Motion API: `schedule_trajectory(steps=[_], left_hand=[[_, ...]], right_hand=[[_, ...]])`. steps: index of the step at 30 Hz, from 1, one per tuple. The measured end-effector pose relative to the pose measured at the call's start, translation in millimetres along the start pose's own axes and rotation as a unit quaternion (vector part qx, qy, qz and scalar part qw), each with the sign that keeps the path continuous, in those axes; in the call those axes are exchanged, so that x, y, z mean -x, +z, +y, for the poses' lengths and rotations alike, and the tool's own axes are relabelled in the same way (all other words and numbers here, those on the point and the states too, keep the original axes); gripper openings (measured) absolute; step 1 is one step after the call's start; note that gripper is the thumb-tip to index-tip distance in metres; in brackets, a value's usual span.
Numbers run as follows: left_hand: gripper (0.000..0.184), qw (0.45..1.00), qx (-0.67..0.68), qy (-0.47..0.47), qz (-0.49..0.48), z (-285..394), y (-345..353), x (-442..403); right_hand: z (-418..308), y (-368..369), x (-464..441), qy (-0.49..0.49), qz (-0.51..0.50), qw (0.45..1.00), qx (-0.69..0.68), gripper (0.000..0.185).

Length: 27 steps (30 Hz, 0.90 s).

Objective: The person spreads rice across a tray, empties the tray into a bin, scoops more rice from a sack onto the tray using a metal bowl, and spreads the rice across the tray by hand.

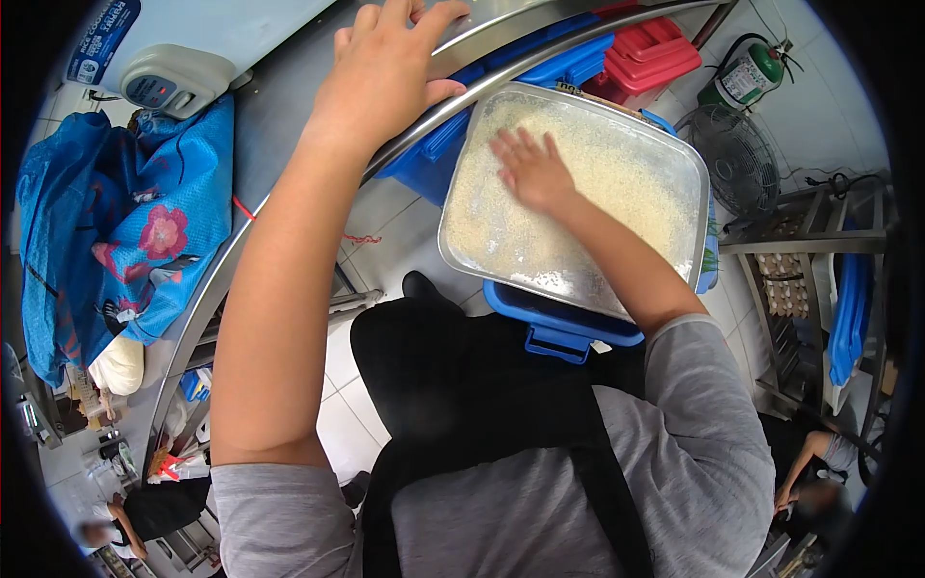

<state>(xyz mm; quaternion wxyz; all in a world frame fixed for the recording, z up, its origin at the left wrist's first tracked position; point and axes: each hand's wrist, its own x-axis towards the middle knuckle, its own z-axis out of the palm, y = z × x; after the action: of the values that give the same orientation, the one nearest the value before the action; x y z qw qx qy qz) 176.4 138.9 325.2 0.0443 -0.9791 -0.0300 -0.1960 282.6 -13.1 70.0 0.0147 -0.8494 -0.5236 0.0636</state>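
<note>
A large rectangular metal tray [696,252] rests on a blue bin [564,328], with a layer of pale grains [626,183] spread across it. Over the upper left part of the tray, my right hand [535,171] lies on the grains with its fingers apart, slightly blurred. My left hand [385,63] is on the edge of a steel table [299,82], palm down, its fingers spread and holding nothing. At the tray's lower side, bare metal shows through thinner grains.
A rice cooker [183,43] and a blue flowered bag [125,226] are at the left. Red bins [650,53], a fire extinguisher [752,75], a fan [737,159] and a metal rack [809,246] stand at the right. Other people appear at both lower corners.
</note>
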Motion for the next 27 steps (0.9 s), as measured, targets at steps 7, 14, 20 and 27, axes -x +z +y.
schedule_trajectory(steps=[7,14,20,27], left_hand=[[0.065,0.999,0.029,-0.029,-0.033,2,-2,-1],[0.065,0.999,0.024,-0.025,-0.022,3,-2,0],[0.065,1.000,0.017,-0.015,-0.005,3,0,1],[0.066,1.000,0.016,-0.019,-0.010,4,1,0]], right_hand=[[54,0,-34,0.150,0.037,0.988,-0.018,0.053],[4,4,23,0.085,0.009,0.996,-0.036,0.055],[-34,15,95,-0.058,0.010,0.996,-0.059,0.055],[1,15,104,-0.084,0.034,0.996,-0.007,0.053]])
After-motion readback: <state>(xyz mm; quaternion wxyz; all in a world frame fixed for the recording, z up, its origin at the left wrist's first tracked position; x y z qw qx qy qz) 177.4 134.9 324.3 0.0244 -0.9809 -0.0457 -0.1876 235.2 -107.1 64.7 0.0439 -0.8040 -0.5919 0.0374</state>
